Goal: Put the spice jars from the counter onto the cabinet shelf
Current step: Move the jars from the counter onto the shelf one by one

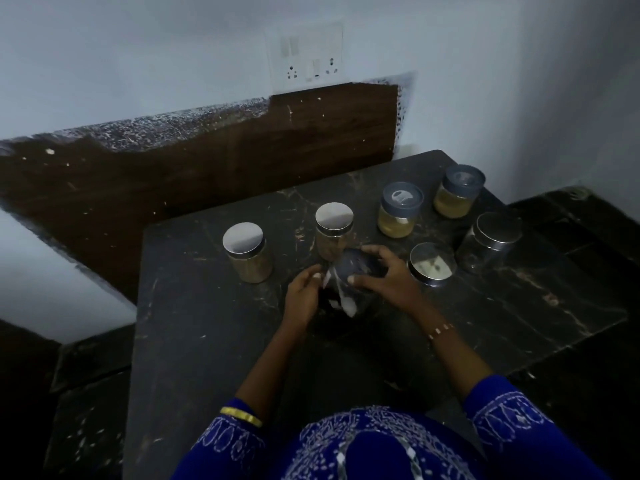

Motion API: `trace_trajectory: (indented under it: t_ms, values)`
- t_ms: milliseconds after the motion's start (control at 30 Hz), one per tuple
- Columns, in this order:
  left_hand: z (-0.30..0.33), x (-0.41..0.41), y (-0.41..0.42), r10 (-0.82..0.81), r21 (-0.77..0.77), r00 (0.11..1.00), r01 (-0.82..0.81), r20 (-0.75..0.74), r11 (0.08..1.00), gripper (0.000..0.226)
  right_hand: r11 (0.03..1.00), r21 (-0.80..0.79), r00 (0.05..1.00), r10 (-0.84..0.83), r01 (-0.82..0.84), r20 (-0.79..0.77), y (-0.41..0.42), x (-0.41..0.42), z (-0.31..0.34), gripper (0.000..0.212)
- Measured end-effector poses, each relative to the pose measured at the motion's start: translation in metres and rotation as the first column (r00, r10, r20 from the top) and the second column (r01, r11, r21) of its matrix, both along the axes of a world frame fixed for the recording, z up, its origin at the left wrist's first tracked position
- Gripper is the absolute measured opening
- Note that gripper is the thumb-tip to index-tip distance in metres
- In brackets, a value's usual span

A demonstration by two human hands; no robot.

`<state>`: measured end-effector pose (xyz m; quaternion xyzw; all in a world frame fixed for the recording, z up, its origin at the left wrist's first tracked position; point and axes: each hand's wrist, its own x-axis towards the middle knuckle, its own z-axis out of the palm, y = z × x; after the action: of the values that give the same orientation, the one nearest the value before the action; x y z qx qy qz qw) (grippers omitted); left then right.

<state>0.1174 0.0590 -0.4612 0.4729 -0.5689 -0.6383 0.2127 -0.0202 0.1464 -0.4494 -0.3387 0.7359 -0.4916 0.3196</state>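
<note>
dark marble counter with six standing jars; right hand curls over the lid of a tilted jar, left hand fingers curled against its side.

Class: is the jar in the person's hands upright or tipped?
Tipped. The held jar leans, its dark lid facing the camera, gripped by both hands.
</note>
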Motion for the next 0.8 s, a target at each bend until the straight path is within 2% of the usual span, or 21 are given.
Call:
trace_trajectory:
  t_ms: [67,167,233,333,400,467,533,600,667,800]
  values:
    - [0.003,0.011,-0.012,-0.006,0.089,0.999,0.010,-0.041,0.996,0.031,0.990,-0.140,0.966,0.062,-0.027,0.253,-0.002,0.000,0.017,0.046]
    - [0.015,0.025,-0.017,0.011,0.438,0.961,0.116,-0.276,0.892,0.042,0.942,-0.331,0.854,0.210,-0.047,0.476,-0.008,0.003,0.038,0.044]
    - [0.020,0.030,-0.015,0.026,0.579,0.916,0.230,-0.400,0.782,0.056,0.918,-0.393,0.799,0.272,-0.049,0.536,-0.014,0.007,0.046,0.051]
    - [0.031,0.031,-0.005,0.035,0.654,0.871,0.341,-0.491,0.675,0.072,0.894,-0.446,0.779,0.310,-0.043,0.546,-0.021,0.014,0.047,0.051]
    - [0.037,0.034,-0.002,0.088,0.648,0.850,0.324,-0.519,0.689,0.066,0.887,-0.460,0.768,0.320,-0.038,0.554,-0.022,0.018,0.046,0.052]
    - [0.044,0.039,-0.003,0.128,0.598,0.831,0.274,-0.541,0.753,0.054,0.889,-0.457,0.781,0.312,-0.038,0.542,-0.021,0.021,0.047,0.038]
    - [0.053,0.046,-0.005,0.088,0.512,0.834,0.248,-0.545,0.822,0.043,0.902,-0.429,0.807,0.289,-0.049,0.516,-0.021,0.026,0.051,0.027]
    - [0.053,0.053,-0.009,0.001,0.384,0.859,0.228,-0.512,0.894,0.037,0.924,-0.379,0.846,0.240,-0.049,0.476,-0.022,0.035,0.053,0.029]
    - [0.053,0.059,-0.011,-0.044,0.274,0.869,0.203,-0.492,0.940,0.037,0.936,-0.352,0.864,0.185,-0.010,0.468,-0.024,0.046,0.052,0.030]
    - [0.052,0.067,-0.014,-0.021,0.170,0.853,0.128,-0.521,0.977,0.057,0.945,-0.311,0.902,0.044,0.102,0.430,-0.029,0.066,0.046,0.023]
